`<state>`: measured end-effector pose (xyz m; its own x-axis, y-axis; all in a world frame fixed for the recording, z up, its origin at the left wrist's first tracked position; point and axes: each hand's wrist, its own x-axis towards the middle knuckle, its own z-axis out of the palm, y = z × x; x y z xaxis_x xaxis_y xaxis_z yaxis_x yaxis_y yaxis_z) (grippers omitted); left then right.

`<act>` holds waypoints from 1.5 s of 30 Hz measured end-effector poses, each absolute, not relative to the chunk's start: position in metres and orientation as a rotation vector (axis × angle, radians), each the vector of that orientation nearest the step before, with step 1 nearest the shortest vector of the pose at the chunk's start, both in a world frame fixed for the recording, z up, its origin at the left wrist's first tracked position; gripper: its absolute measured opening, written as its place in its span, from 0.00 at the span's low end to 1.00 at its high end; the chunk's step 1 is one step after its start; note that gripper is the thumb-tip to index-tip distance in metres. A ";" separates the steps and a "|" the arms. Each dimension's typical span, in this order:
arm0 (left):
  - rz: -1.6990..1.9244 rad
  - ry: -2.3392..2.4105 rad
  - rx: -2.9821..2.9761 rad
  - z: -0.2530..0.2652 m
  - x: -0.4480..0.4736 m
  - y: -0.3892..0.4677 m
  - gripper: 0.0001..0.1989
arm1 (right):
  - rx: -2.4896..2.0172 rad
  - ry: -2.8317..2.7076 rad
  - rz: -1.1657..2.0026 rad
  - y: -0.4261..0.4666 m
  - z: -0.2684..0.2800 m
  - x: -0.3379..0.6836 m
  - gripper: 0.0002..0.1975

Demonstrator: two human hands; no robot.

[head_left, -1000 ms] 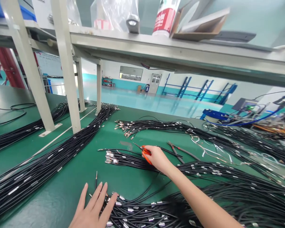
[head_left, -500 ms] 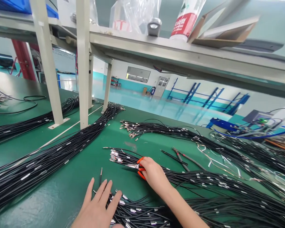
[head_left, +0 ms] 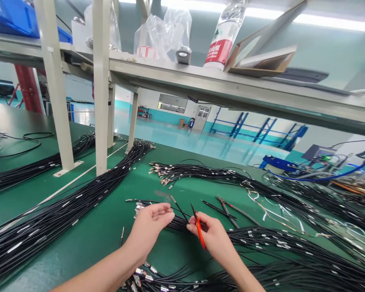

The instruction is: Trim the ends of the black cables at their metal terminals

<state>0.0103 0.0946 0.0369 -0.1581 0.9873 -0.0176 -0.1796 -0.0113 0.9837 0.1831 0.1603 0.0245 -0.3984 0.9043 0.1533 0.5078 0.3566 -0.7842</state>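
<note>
My right hand (head_left: pixel 211 233) holds orange-handled scissors (head_left: pixel 200 231), their dark blades pointing up and away. Its thumb and fingertip also pinch a single black cable (head_left: pixel 180 209), whose bare end stands raised to the left. My left hand (head_left: pixel 150 225) hovers just left of that cable end, fingers bent and thumb a little apart, with nothing visible between them. Behind and beneath the hands lies a bundle of black cables (head_left: pixel 252 235) with white labels; its metal-tipped ends are partly hidden by my left hand. Nearer to me, another cable bundle (head_left: pixel 170 280) shows silvery ferrule-like sleeves.
Pliers (head_left: pixel 231 209) and a thin black tool (head_left: pixel 215 207) rest beyond my right hand. More cable bundles (head_left: pixel 109 178) cross the green table (head_left: pixel 88 239). A shelf (head_left: pixel 170 77) on posts (head_left: pixel 101 101) spans above, carrying a bottle (head_left: pixel 220 46) and plastic bags.
My left hand has risen from the near bundle and moved right, beside my right hand. The scissors have turned upward, away from the bundle's ends, and a single cable is now pinched in my right hand.
</note>
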 end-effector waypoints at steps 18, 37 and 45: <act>1.098 1.290 1.415 0.015 0.049 0.115 0.08 | -1.050 -1.415 1.364 0.143 0.034 0.197 0.11; 1.083 1.086 1.366 0.016 0.046 0.112 0.10 | -1.138 -1.665 1.126 0.141 0.031 0.200 0.14; 1.057 0.962 1.108 0.011 0.048 0.114 0.10 | -1.080 -1.533 1.302 0.141 0.031 0.198 0.14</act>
